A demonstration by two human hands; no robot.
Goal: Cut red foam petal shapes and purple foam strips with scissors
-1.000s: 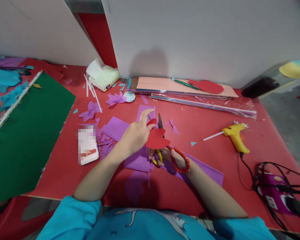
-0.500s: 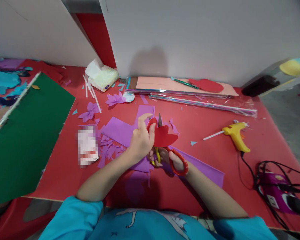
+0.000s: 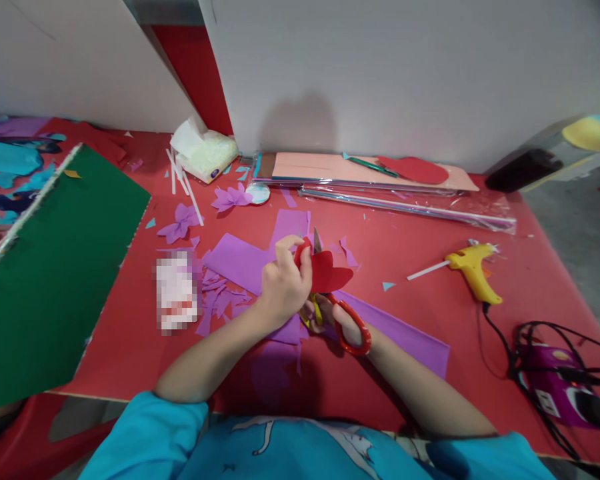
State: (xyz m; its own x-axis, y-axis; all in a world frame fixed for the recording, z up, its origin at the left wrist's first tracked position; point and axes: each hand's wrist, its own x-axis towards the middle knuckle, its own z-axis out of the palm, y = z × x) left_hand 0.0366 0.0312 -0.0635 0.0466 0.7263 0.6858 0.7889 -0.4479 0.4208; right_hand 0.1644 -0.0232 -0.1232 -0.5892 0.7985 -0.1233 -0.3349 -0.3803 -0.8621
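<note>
Between thumb and fingers, my left hand (image 3: 286,277) pinches a red petal-shaped paper piece (image 3: 327,272) with a scalloped edge. My right hand (image 3: 343,323) is closed round a pair of scissors (image 3: 359,325), thumb through the red loop, fingers at the yellow one. Part of the blades shows above the red piece; the rest is hidden behind it. Below both hands lie purple sheets (image 3: 240,259) and a long purple strip (image 3: 405,330). Purple scraps (image 3: 221,297) are heaped to the left of my left forearm.
Two purple paper flowers (image 3: 180,223) lie near a tissue pack (image 3: 213,157) and white sticks (image 3: 185,179). A yellow glue gun (image 3: 473,267) rests at right, its cord near a purple box (image 3: 555,387). Plastic-wrapped sheets (image 3: 320,168) lie along the wall. A green board (image 3: 65,280) covers the left.
My right hand and the scissors have shifted slightly left and down around the red piece. The red piece has tilted a little. My left hand keeps its pinch.
</note>
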